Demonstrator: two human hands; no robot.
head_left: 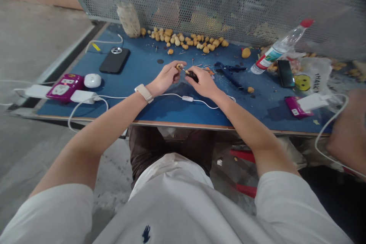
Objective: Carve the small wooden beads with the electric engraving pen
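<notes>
My L grip [168, 78] is pinching a small tan bead [179, 66], thumb and fingers pressed together round it; my R grip [200, 83] is closed on a black-handled tool [193, 76], its thin metal shaft [186, 71] running across to the bead; the tip's right at the bead, but can't tell from here if it's in or only touching; both grips are held just above the blue table [143, 59], abt mid-way along, w/ the bead btwn them; only 1 pc is in my grips; the heap of tan knobbly pcs [185, 40] lies along the back of the table by the perforated metal mesh [228, 0], w/ a few strays nearer me [246, 52]; can't see any pcs set apart as done; a clear bag or jar of pale stuff [128, 19] stands at the back L corner; to my L: a black phone [114, 60], a white round gadget [92, 80], a magenta power strip [65, 87] w/ white chargers [82, 96]; a white cable [187, 98] runs along the table just in front of my wrists; a pale watch [144, 93] is on my L wrist; to my R: dark blue pliers [228, 70], a water bottle w/ red cap [278, 47] lying tilted, a 2nd phone [286, 73], a magenta power bank [294, 107]; a blurred hand [347, 122] at the far R edge isn't mine.
</notes>
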